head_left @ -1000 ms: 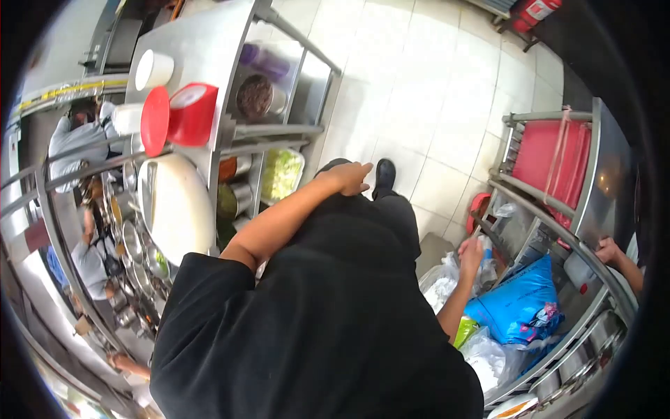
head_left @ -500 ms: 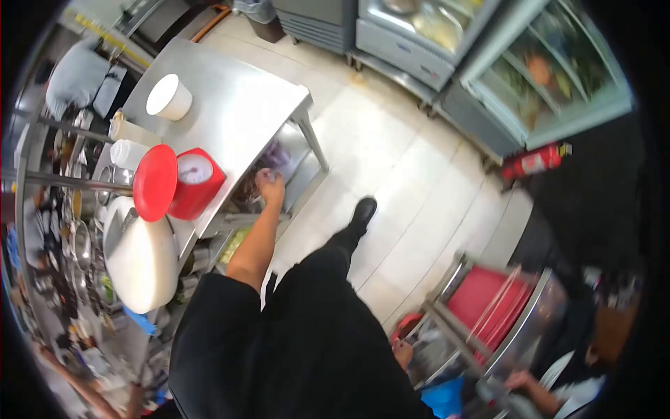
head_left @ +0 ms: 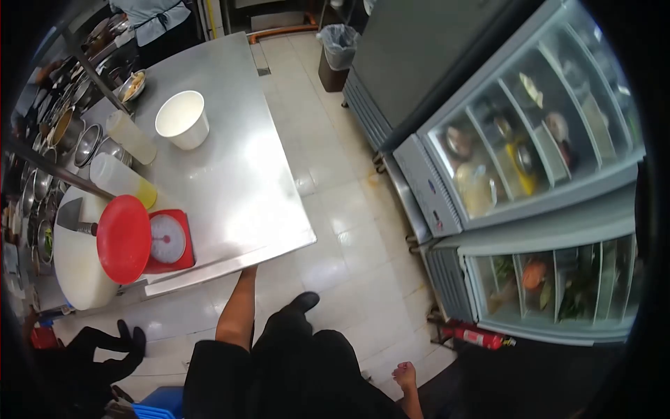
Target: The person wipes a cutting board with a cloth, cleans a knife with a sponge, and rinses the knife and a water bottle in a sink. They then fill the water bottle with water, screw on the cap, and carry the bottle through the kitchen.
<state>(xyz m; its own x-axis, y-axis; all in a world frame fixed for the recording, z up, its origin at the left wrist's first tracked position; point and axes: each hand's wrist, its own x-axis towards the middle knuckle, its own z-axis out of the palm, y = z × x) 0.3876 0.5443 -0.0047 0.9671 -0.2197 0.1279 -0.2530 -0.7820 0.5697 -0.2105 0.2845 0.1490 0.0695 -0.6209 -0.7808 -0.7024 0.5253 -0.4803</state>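
My left forearm (head_left: 237,307) reaches beneath the front edge of the steel table (head_left: 237,188); the hand itself is hidden under the tabletop, so its fingers and anything in them do not show. Low on the right, my right hand (head_left: 403,375) hangs over the floor with its fingers curled in and nothing visible in them. Nearest the left arm on the tabletop is a red kitchen scale (head_left: 169,241) with a round dial and a red pan (head_left: 124,239). Farther along stands a white tub (head_left: 183,120), its inside looking bare.
Squeeze bottles (head_left: 124,180) and a white cutting board (head_left: 80,272) with a knife (head_left: 73,216) line the table's left side. Glass-door fridges (head_left: 447,188) stand right, a fire extinguisher (head_left: 478,338) below them. A trash bin (head_left: 335,66) is at the back. Another person (head_left: 157,31) stands behind the table.
My view has swung around and I stand closer to the table. My left hand, seen before at the shelf under the table, is now hidden beneath the top. The rack of red trays has left view.
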